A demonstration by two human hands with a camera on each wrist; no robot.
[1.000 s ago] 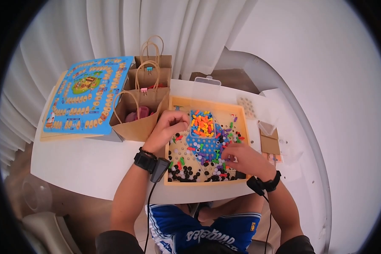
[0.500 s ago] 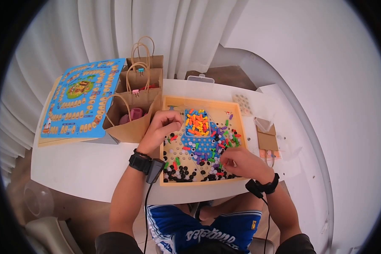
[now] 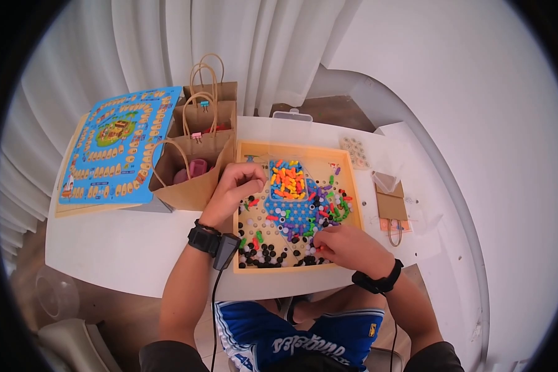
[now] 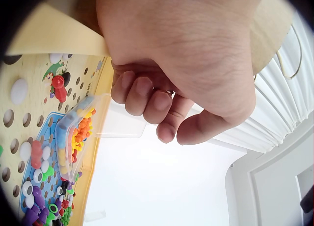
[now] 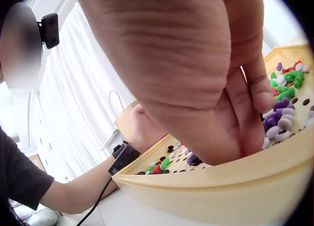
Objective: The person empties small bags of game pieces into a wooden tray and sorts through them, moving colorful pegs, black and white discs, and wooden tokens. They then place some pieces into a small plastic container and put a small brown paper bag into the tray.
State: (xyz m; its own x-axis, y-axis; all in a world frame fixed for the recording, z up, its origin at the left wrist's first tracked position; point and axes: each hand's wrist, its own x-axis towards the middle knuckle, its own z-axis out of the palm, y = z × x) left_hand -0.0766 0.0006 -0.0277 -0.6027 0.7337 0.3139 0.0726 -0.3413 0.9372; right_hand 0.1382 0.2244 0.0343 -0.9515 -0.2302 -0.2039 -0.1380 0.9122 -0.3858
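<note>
In the head view my right hand (image 3: 347, 245) is low over the near right part of a wooden-rimmed tray (image 3: 356, 186). Its thumb and fingertips pinch a small red peg (image 3: 320, 249), mostly hidden by the fingers. Loose purple, green, red, black and white pieces lie around those fingertips on the holed board. My left hand (image 3: 237, 186) hovers at the tray's left side, fingers loosely curled and nothing between them. Beside it, a clear box (image 4: 64, 142) of orange, yellow and blue pegs sits on the board's blue printed area.
Brown paper bags (image 3: 195, 180) with handles stand left of the tray, against a blue game board (image 3: 121, 146). To the right lie a small flat paper bag (image 3: 390, 201) and a sheet of round pieces (image 3: 354, 152). A clear lid (image 3: 292, 116) is behind the tray.
My right hand has shifted left and slightly toward me over the pieces, and red now shows at its fingertips. The left hand keeps its place by the tray's left side.
</note>
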